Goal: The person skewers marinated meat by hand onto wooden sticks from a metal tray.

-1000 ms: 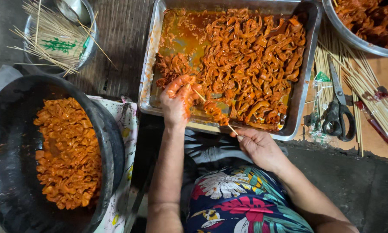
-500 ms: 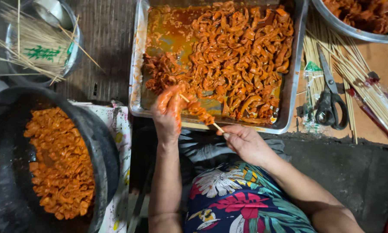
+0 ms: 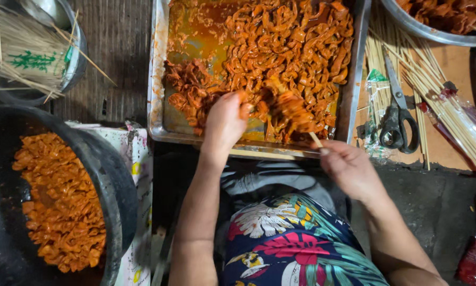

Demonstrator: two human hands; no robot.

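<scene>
A steel tray holds orange, sauce-coated strips of meat heaped toward its right side. My left hand is over the tray's near edge, its fingertips pinched on a piece of that meat. My right hand grips the bare end of a thin wooden skewer. Several pieces of meat are threaded on the skewer, and it points up and left into the tray, toward my left fingers.
A large dark pan at lower left holds more orange meat. A metal bowl at upper left holds loose skewers. Scissors and a pile of skewers lie right of the tray. Another metal bowl sits top right.
My left hand has shifted right along the tray's near edge to the skewer's tip. More meat sits on the skewer. The view has drifted, so the tray looks closer.
</scene>
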